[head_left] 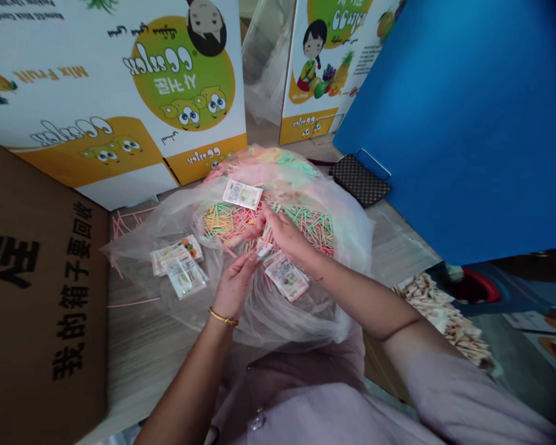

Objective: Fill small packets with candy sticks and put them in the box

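A clear plastic bag (352, 210) lies open on the table, full of thin pink, green and yellow candy sticks (312, 225). Over its near part, my left hand (236, 281), below a gold bracelet, pinches the edge of a small white packet (264, 250). Closed around a few candy sticks, my right hand (282, 233) is just above that packet. Under my right wrist rests a printed sachet (287, 276). Another sachet (242, 194) lies on the bag's far side, and a see-through sachet with sticks inside (184, 272) overlaps one more at the left.
Printed cartons (111, 86) stand behind the bag, a brown box (41, 296) at the left. A blue panel (467, 123) rises at the right beside a dark checkered case (360, 179). Many sachets (445, 318) are heaped at lower right. Loose pink sticks (134, 303) lie left.
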